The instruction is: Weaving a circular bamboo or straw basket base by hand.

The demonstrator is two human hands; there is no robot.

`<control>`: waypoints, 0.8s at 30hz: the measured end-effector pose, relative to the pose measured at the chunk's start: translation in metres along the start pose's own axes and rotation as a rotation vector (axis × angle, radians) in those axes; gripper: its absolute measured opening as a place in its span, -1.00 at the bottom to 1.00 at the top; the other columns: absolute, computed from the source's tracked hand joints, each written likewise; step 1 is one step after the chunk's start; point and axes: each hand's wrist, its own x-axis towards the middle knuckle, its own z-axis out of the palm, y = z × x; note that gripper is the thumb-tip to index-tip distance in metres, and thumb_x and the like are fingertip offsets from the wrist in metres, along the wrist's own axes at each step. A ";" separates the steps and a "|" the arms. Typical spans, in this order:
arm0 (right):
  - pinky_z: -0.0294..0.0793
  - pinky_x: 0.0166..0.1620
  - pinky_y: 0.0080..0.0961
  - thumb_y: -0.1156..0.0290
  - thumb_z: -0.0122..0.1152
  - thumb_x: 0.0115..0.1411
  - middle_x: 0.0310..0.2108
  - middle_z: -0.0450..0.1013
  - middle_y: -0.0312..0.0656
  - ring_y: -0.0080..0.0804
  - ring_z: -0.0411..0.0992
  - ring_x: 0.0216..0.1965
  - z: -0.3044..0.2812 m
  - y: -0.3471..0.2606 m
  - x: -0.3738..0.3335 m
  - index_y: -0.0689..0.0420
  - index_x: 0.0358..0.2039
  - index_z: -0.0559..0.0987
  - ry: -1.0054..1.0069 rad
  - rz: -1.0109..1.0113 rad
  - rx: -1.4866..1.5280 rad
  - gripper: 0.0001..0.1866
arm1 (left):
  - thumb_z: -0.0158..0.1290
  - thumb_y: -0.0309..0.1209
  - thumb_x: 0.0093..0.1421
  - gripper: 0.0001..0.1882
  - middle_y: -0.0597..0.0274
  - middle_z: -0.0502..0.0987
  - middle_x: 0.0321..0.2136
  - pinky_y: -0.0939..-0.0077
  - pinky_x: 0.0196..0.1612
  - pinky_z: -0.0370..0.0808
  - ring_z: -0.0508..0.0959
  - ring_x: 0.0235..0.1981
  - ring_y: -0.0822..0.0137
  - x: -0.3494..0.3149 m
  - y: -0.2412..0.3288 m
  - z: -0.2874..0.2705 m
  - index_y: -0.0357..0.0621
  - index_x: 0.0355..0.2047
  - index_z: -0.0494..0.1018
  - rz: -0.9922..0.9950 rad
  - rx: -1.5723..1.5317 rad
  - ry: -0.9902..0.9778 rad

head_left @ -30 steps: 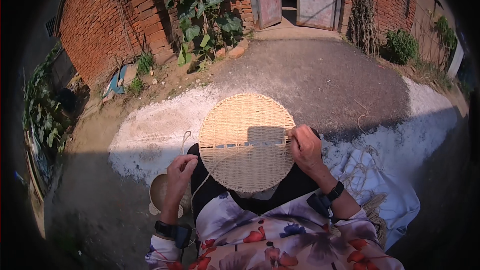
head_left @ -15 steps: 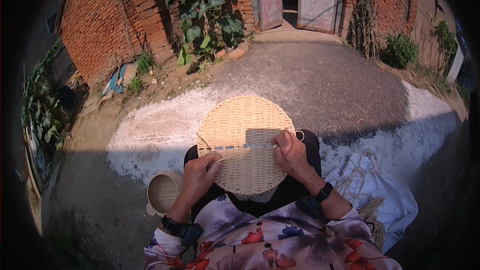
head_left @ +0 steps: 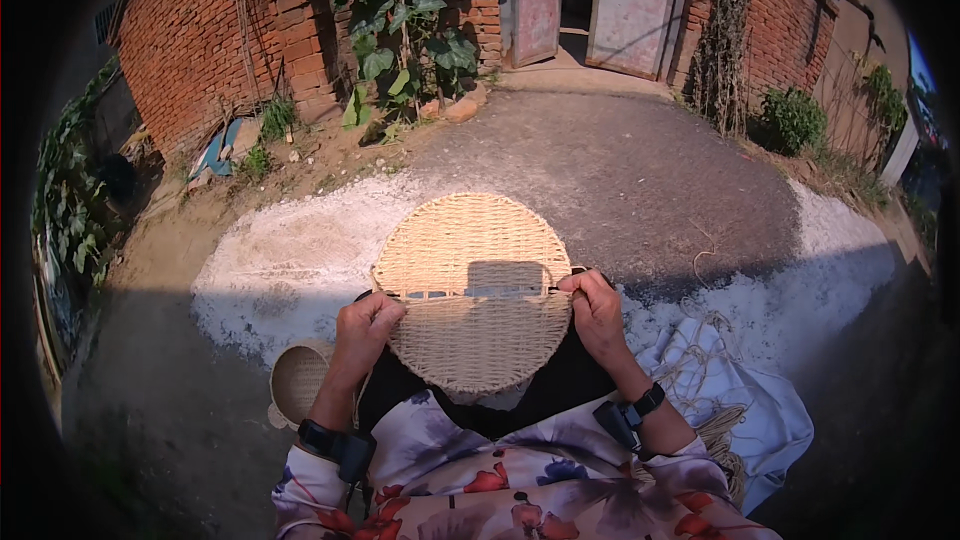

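Observation:
A round woven straw mat (head_left: 480, 340) rests across my lap. A narrow slot runs sideways across its middle, with a few upright strands crossing it. My left hand (head_left: 367, 330) is closed in a pinch at the mat's left edge, on a thin straw cord that appears to run along the slot. At the opposite edge, my right hand (head_left: 597, 312) pinches too, level with the slot; its fingers mostly hide the cord's other end. Sunlight falls on the far part of the mat, while the near part lies in shadow.
A small round woven basket (head_left: 298, 380) stands on the ground at my left. To my right, a white sheet (head_left: 765, 410) carries a bundle of straw cord (head_left: 722, 435). Ahead are a leafy plant (head_left: 400, 30), a brick wall (head_left: 210, 40) and a partly open double door (head_left: 628, 15).
My hands have moved apart to the mat's two sides, the left one outward to the left edge. The cord, slanting over the mat before, now lies close along the slot.

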 end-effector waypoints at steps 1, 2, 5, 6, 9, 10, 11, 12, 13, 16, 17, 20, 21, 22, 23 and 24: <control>0.43 -0.31 -0.43 0.73 -0.05 0.07 -0.41 0.42 -0.12 -0.24 0.46 -0.38 0.001 -0.002 0.000 0.25 -0.35 0.52 0.001 0.000 -0.003 -0.80 | 0.11 -0.39 0.19 -0.77 0.36 0.42 -0.67 0.54 -0.48 0.36 0.37 -0.58 0.56 0.000 0.000 -0.001 -0.30 -0.54 0.48 -0.015 -0.040 -0.023; 0.43 -0.31 -0.41 0.74 -0.04 0.06 -0.42 0.40 -0.12 -0.22 0.46 -0.38 0.003 -0.004 0.001 0.23 -0.31 0.53 0.004 -0.044 -0.048 -0.77 | 0.11 -0.39 0.20 -0.76 0.40 0.42 -0.66 0.56 -0.47 0.35 0.37 -0.56 0.57 0.001 0.000 -0.001 -0.30 -0.55 0.47 -0.029 -0.079 -0.046; 0.43 -0.32 -0.38 0.75 -0.02 0.03 -0.43 0.35 -0.12 -0.18 0.45 -0.39 0.000 -0.009 0.000 0.20 -0.26 0.53 -0.040 -0.098 -0.153 -0.71 | 0.11 -0.38 0.20 -0.75 0.46 0.39 -0.63 0.60 -0.46 0.33 0.34 -0.54 0.60 0.003 -0.002 -0.002 -0.30 -0.55 0.46 -0.027 -0.111 -0.076; 0.42 -0.33 -0.37 0.76 -0.01 0.02 -0.44 0.33 -0.12 -0.16 0.44 -0.39 -0.001 -0.012 0.000 0.18 -0.23 0.53 -0.088 -0.108 -0.217 -0.68 | 0.11 -0.38 0.20 -0.75 0.46 0.39 -0.63 0.60 -0.46 0.33 0.34 -0.54 0.60 0.002 -0.002 -0.002 -0.30 -0.55 0.46 -0.026 -0.109 -0.074; 0.44 -0.34 -0.32 0.70 0.03 0.05 -0.44 0.32 -0.13 -0.14 0.43 -0.39 -0.001 -0.017 -0.001 0.14 -0.24 0.53 -0.065 -0.153 -0.232 -0.73 | 0.12 -0.38 0.21 -0.75 0.46 0.39 -0.64 0.60 -0.47 0.32 0.33 -0.54 0.61 0.001 -0.002 0.002 -0.30 -0.54 0.46 -0.053 -0.104 -0.072; 0.44 -0.34 -0.32 0.70 0.03 0.05 -0.44 0.32 -0.13 -0.14 0.43 -0.39 0.000 -0.021 0.000 0.14 -0.24 0.53 -0.067 -0.154 -0.229 -0.73 | 0.11 -0.37 0.21 -0.74 0.45 0.39 -0.64 0.60 -0.47 0.32 0.33 -0.54 0.61 0.000 -0.003 0.003 -0.30 -0.54 0.46 -0.042 -0.120 -0.065; 0.45 -0.34 -0.30 0.65 0.05 0.08 -0.43 0.33 -0.13 -0.14 0.44 -0.38 0.002 -0.027 0.003 0.12 -0.24 0.53 -0.108 -0.208 -0.285 -0.76 | 0.11 -0.36 0.22 -0.74 0.45 0.39 -0.65 0.60 -0.48 0.32 0.33 -0.54 0.61 -0.001 -0.004 0.003 -0.30 -0.54 0.47 -0.032 -0.136 -0.057; 0.46 -0.33 -0.27 0.60 0.06 0.11 -0.42 0.34 -0.13 -0.13 0.44 -0.37 0.005 -0.031 0.006 0.10 -0.24 0.52 -0.149 -0.261 -0.340 -0.80 | 0.11 -0.36 0.22 -0.74 0.45 0.39 -0.65 0.60 -0.48 0.32 0.33 -0.54 0.61 -0.001 -0.003 0.002 -0.30 -0.54 0.47 -0.035 -0.135 -0.053; 0.46 -0.33 -0.27 0.60 0.06 0.11 -0.42 0.34 -0.13 -0.13 0.44 -0.37 0.010 -0.030 0.008 0.10 -0.24 0.52 -0.148 -0.261 -0.344 -0.80 | 0.11 -0.36 0.21 -0.73 0.43 0.40 -0.65 0.59 -0.47 0.33 0.34 -0.54 0.60 0.001 0.003 0.001 -0.30 -0.54 0.47 -0.030 -0.096 -0.058; 0.47 -0.32 -0.21 0.50 0.05 0.18 -0.41 0.35 -0.13 -0.11 0.45 -0.35 0.021 -0.029 0.014 0.12 -0.24 0.49 -0.166 -0.126 -0.360 -0.87 | 0.11 -0.35 0.21 -0.73 0.39 0.41 -0.65 0.57 -0.46 0.35 0.36 -0.54 0.59 0.005 0.004 0.001 -0.31 -0.54 0.47 -0.035 -0.048 -0.055; 0.47 -0.32 -0.19 0.50 0.04 0.21 -0.40 0.35 -0.12 -0.11 0.45 -0.34 0.020 -0.037 0.016 0.14 -0.25 0.49 -0.253 -0.148 -0.377 -0.89 | 0.11 -0.35 0.20 -0.73 0.37 0.42 -0.65 0.57 -0.45 0.35 0.36 -0.53 0.59 0.004 0.001 0.000 -0.31 -0.54 0.48 -0.046 -0.035 -0.047; 0.47 -0.30 -0.17 0.50 0.02 0.23 -0.39 0.37 -0.12 -0.10 0.46 -0.33 0.027 -0.040 0.014 0.18 -0.29 0.48 -0.307 -0.158 -0.387 -0.92 | 0.09 -0.35 0.22 -0.79 0.26 0.46 -0.63 0.49 -0.44 0.39 0.43 -0.56 0.48 0.002 -0.005 -0.002 -0.28 -0.42 0.52 -0.003 -0.033 -0.042; 0.48 -0.30 -0.18 0.50 0.02 0.24 -0.37 0.38 -0.12 -0.10 0.46 -0.32 0.029 -0.039 0.010 0.21 -0.33 0.48 -0.271 -0.139 -0.381 -0.92 | 0.09 -0.35 0.22 -0.79 0.26 0.46 -0.63 0.49 -0.44 0.39 0.43 -0.56 0.48 -0.001 -0.004 -0.007 -0.28 -0.42 0.52 -0.006 -0.033 -0.034; 0.48 -0.30 -0.18 0.50 0.02 0.24 -0.37 0.38 -0.12 -0.10 0.46 -0.32 0.028 -0.038 0.008 0.21 -0.33 0.48 -0.276 -0.145 -0.378 -0.92 | 0.06 -0.37 0.24 -0.82 0.20 0.49 -0.58 0.46 -0.44 0.42 0.47 -0.56 0.40 -0.004 0.002 -0.013 -0.25 -0.34 0.53 0.176 0.188 0.138; 0.48 -0.29 -0.22 0.47 0.03 0.24 -0.35 0.40 -0.10 -0.09 0.47 -0.29 0.027 -0.037 0.005 0.21 -0.30 0.49 -0.241 -0.135 -0.291 -0.90 | 0.03 -0.39 0.27 -0.83 0.13 0.53 -0.54 0.42 -0.43 0.45 0.51 -0.56 0.33 -0.007 0.008 -0.020 -0.22 -0.26 0.54 0.358 0.410 0.308; 0.49 -0.29 -0.26 0.44 0.05 0.25 -0.33 0.42 -0.07 -0.08 0.47 -0.26 0.028 -0.036 0.004 0.22 -0.27 0.50 -0.206 -0.124 -0.204 -0.87 | 0.03 -0.39 0.27 -0.83 0.13 0.53 -0.54 0.42 -0.43 0.45 0.51 -0.56 0.33 -0.012 0.019 -0.026 -0.22 -0.26 0.54 0.353 0.411 0.314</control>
